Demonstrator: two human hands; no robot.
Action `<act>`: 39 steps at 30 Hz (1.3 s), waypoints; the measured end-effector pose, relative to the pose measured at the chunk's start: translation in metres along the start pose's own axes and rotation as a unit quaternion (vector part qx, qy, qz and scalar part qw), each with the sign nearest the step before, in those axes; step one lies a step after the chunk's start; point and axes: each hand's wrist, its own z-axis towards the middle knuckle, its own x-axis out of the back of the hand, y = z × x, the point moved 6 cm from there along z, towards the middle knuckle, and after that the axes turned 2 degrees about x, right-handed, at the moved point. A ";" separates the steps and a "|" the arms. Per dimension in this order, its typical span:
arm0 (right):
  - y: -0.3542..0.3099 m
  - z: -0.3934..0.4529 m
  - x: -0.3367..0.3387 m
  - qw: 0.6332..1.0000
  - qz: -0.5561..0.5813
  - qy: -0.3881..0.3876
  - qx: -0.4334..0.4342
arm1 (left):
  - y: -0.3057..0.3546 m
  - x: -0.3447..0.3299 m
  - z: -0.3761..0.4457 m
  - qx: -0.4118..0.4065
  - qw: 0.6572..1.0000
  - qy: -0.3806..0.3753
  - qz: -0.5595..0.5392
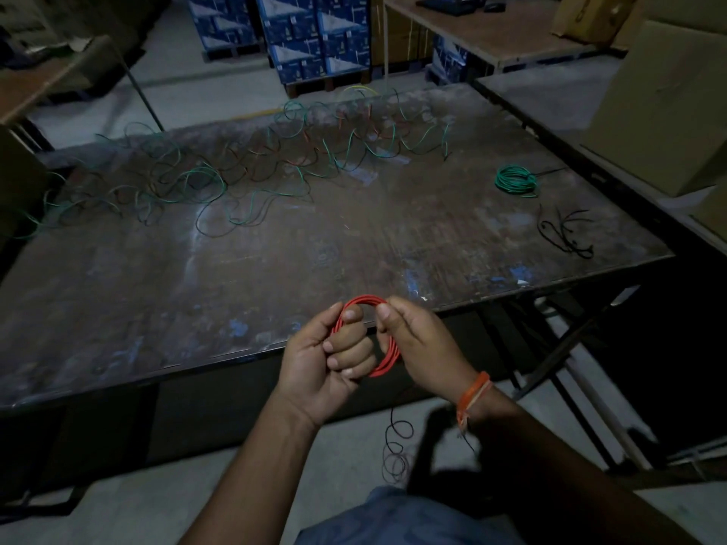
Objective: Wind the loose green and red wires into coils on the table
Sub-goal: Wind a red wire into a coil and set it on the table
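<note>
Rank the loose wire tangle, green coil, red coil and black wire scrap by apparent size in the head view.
1. Loose wire tangle
2. Red coil, though it is nearest the camera
3. Black wire scrap and green coil look alike.

The left hand [334, 348] hides part of the red coil [387, 348].

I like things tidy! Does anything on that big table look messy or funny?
Yes. A tangle of loose green and red wires sprawls across the far side of the table, and some loops hang over its left edge. By contrast, the green coil at the right is neat, and both hands hold a tidy red coil.
</note>
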 end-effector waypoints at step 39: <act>-0.074 0.037 0.000 0.978 -0.115 -0.100 0.143 | 0.039 0.020 -0.021 -0.186 0.865 0.208 0.417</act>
